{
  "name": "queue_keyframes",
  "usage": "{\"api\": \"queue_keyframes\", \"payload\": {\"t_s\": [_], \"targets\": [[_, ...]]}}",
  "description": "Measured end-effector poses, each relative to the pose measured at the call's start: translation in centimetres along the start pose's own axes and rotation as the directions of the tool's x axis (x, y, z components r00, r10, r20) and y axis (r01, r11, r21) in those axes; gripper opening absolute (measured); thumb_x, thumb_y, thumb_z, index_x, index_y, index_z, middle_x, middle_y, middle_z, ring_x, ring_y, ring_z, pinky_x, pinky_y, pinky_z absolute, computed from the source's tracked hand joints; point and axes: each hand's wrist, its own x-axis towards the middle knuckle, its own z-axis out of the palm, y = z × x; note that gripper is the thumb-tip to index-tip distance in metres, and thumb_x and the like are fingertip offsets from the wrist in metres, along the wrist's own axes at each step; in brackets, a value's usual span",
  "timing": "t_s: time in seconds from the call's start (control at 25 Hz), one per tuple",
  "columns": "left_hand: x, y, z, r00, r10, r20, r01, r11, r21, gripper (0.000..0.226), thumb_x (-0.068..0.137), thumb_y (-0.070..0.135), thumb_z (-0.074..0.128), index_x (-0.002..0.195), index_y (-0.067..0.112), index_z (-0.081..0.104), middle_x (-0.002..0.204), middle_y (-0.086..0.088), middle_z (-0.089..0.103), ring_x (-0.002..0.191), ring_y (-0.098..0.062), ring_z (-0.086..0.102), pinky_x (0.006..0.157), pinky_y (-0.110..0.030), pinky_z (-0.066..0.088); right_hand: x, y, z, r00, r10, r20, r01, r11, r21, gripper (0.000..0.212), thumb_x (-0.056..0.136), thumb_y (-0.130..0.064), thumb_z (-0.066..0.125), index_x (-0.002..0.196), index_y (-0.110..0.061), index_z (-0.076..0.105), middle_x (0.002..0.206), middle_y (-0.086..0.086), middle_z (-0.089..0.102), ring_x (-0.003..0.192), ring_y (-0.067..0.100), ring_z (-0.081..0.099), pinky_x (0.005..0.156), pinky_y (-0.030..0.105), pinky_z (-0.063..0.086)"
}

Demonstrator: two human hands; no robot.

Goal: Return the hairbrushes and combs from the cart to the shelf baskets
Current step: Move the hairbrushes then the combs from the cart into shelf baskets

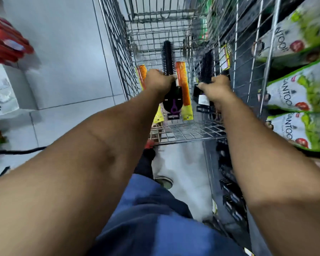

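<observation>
I look down into a wire shopping cart (118, 43). My left hand (158, 80) is shut on a black round hairbrush (167, 58) with a black and purple card, together with two orange combs (182, 78) in yellow packaging. The second orange comb (142, 72) sticks out left of that hand. My right hand (217, 87) is shut on another black hairbrush (207, 66) with a white label, held near the cart's right side. Both hands are inside the cart.
Shelves on the right hold green and white product bags (294, 93). Black items line the lower shelf edge (231, 191). Red packages (6, 41) hang at the left. Grey floor tiles spread to the left, and my shoe (163, 182) shows below the cart.
</observation>
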Motion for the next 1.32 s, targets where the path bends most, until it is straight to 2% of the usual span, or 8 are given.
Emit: {"api": "queue_keyframes", "payload": {"t_s": [0.16,0.32,0.52,0.64,0.76,0.96,1.16,1.32], "targets": [[-5.2,2.5,-2.5,0.995,0.090,-0.034,-0.093,0.989,-0.118,0.032,0.075,0.018,0.082,0.060,0.015,0.053,0.068,-0.006,0.064,0.073,-0.024,0.068,0.076,-0.041,0.061,-4.8,-1.2,-2.7,0.992,-0.096,-0.076,0.107,0.981,0.159,0.013,0.086,-0.022,0.065,0.093,-0.012,0.064,0.085,0.004,0.060,0.080,0.019,0.054,0.071,0.029,0.042],[-9.9,4.3,-4.0,0.982,0.191,0.002,-0.187,0.966,-0.179,0.030,0.072,0.016,0.084,0.062,0.013,0.056,0.076,-0.012,0.064,0.078,-0.027,0.069,0.079,-0.048,0.060,-9.7,-1.5,-5.7,0.973,-0.167,-0.157,0.201,0.951,0.235,0.010,0.088,-0.021,0.062,0.091,-0.012,0.065,0.089,0.006,0.062,0.083,0.019,0.055,0.072,0.029,0.041],[-14.2,5.4,-4.3,0.956,0.279,0.089,-0.262,0.951,-0.167,0.037,0.062,0.025,0.090,0.081,0.004,0.066,0.078,-0.010,0.068,0.077,-0.028,0.072,0.075,-0.049,0.061,-14.7,-0.3,-9.1,0.947,-0.195,-0.256,0.271,0.910,0.313,0.048,0.083,-0.030,0.065,0.121,-0.001,0.060,0.116,0.011,0.066,0.106,0.025,0.062,0.092,0.037,0.048],[-18.2,6.3,-4.5,0.921,0.345,0.179,-0.308,0.929,-0.207,0.027,0.070,0.013,0.085,0.077,0.007,0.059,0.077,-0.009,0.064,0.071,-0.025,0.069,0.072,-0.043,0.061,-18.2,1.5,-10.8,0.933,-0.223,-0.281,0.325,0.858,0.397,0.027,0.085,-0.022,0.062,0.101,-0.001,0.068,0.090,0.007,0.065,0.083,0.017,0.057,0.073,0.030,0.043],[-22.3,6.9,-4.8,0.875,0.398,0.276,-0.348,0.913,-0.214,0.029,0.073,0.011,0.082,0.091,-0.005,0.064,0.084,-0.014,0.068,0.067,-0.026,0.071,0.065,-0.040,0.063,-22.1,3.0,-12.2,0.916,-0.238,-0.322,0.375,0.792,0.482,0.016,0.085,-0.021,0.061,0.089,-0.007,0.068,0.083,0.003,0.067,0.081,0.020,0.061,0.077,0.034,0.046],[-29.8,8.1,-4.6,0.789,0.463,0.404,-0.396,0.886,-0.243,0.044,0.074,0.009,0.081,0.108,-0.010,0.061,0.093,-0.022,0.069,0.056,-0.023,0.070,0.051,-0.033,0.061,-27.8,5.3,-15.0,0.860,-0.252,-0.445,0.479,0.701,0.528,0.031,0.079,-0.035,0.062,0.101,-0.015,0.069,0.097,0.002,0.074,0.094,0.023,0.069,0.091,0.049,0.053],[-36.1,9.8,-1.7,0.672,0.452,0.586,-0.413,0.886,-0.210,0.037,0.074,0.010,0.080,0.103,-0.007,0.066,0.092,-0.021,0.074,0.060,-0.023,0.072,0.056,-0.033,0.061,-31.4,9.1,-18.6,0.806,-0.174,-0.565,0.529,0.639,0.558,0.049,0.066,-0.049,0.061,0.105,-0.021,0.068,0.100,0.004,0.075,0.094,0.025,0.071,0.088,0.052,0.054],[-39.0,11.5,2.8,0.620,0.430,0.656,-0.428,0.886,-0.176,0.024,0.072,0.008,0.082,0.087,-0.004,0.068,0.076,-0.015,0.073,0.056,-0.023,0.071,0.053,-0.035,0.061,-32.8,12.6,-21.3,0.772,-0.084,-0.631,0.516,0.662,0.543,0.071,0.067,-0.058,0.062,0.125,-0.017,0.057,0.121,0.004,0.066,0.109,0.019,0.064,0.098,0.047,0.049]]}}
